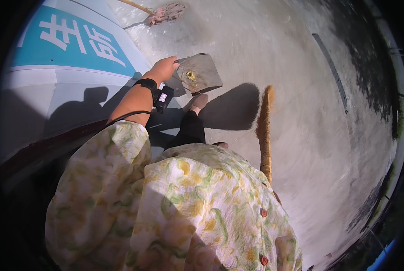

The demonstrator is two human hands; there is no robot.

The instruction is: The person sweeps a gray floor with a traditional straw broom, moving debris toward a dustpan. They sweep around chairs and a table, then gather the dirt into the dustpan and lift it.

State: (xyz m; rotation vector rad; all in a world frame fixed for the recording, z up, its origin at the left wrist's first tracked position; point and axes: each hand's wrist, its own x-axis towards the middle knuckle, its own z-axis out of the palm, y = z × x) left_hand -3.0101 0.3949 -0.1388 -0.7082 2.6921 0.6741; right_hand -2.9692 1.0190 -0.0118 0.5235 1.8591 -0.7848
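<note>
My left hand (164, 69) reaches out at the left with its fingers closed on the handle of a metal dustpan (209, 69). Inside the pan lies a small crumpled yellow scrap (190, 76), with some thin straw-like bits. A dark device is strapped to that wrist. To the right of my body a straw broom (265, 135) with a bound, tan head points away from me, apart from the dustpan. Its lower end disappears behind my patterned shirt. My right hand is out of view.
A mop (166, 14) with pinkish strands rests on the concrete floor (300, 142) ahead. On the left stands a white wall (76, 91) with a blue sign bearing writing. My shoe (200, 101) is close to the dustpan. A dark strip (330, 69) crosses the floor at right.
</note>
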